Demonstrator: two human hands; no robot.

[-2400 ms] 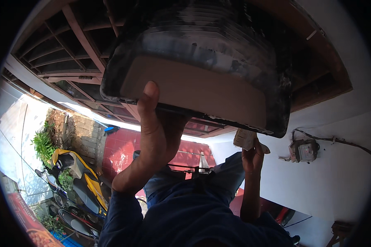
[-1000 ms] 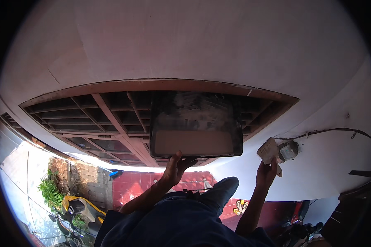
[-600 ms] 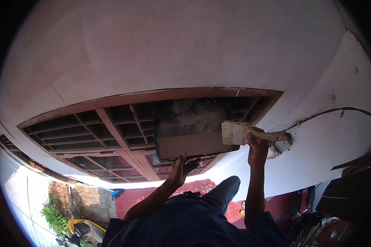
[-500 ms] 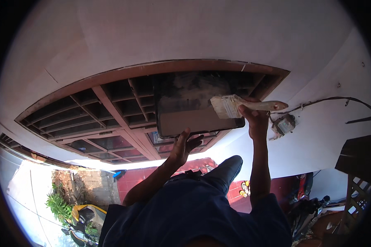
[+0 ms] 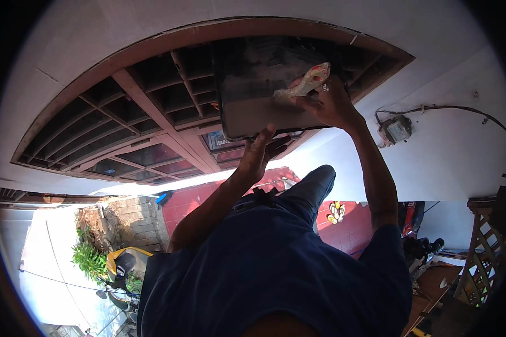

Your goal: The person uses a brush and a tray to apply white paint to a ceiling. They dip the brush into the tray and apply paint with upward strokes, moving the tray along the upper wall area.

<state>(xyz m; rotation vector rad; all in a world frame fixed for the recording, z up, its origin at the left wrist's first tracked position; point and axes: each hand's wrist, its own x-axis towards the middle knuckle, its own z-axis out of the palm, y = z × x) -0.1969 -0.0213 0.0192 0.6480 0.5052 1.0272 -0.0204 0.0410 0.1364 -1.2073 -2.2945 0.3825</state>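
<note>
A black paint tray (image 5: 242,112) with grey-brown liquid is raised in front of the wooden window frame (image 5: 140,95), its upper part streaked. My left hand (image 5: 258,149) grips its near edge, thumb in front and fingers partly hidden behind and beneath it. My right hand (image 5: 334,104) is closed on a paintbrush (image 5: 309,78) with a pale, paint-smeared handle. The brush is over the tray with its head down at the liquid; whether the bristles are submerged I cannot tell.
A pale wall (image 5: 455,151) carries a meter box (image 5: 398,128) and cable at the right. Below are red floor tiles (image 5: 348,236), sandals (image 5: 336,212), a wooden lattice (image 5: 480,253), and a yellow-and-black motorbike (image 5: 121,264) at lower left beside plants (image 5: 87,255).
My right hand has brought the brush leftward from beside the meter into the tray and turned it handle-up. The view has shifted, so window and tray appear higher.
</note>
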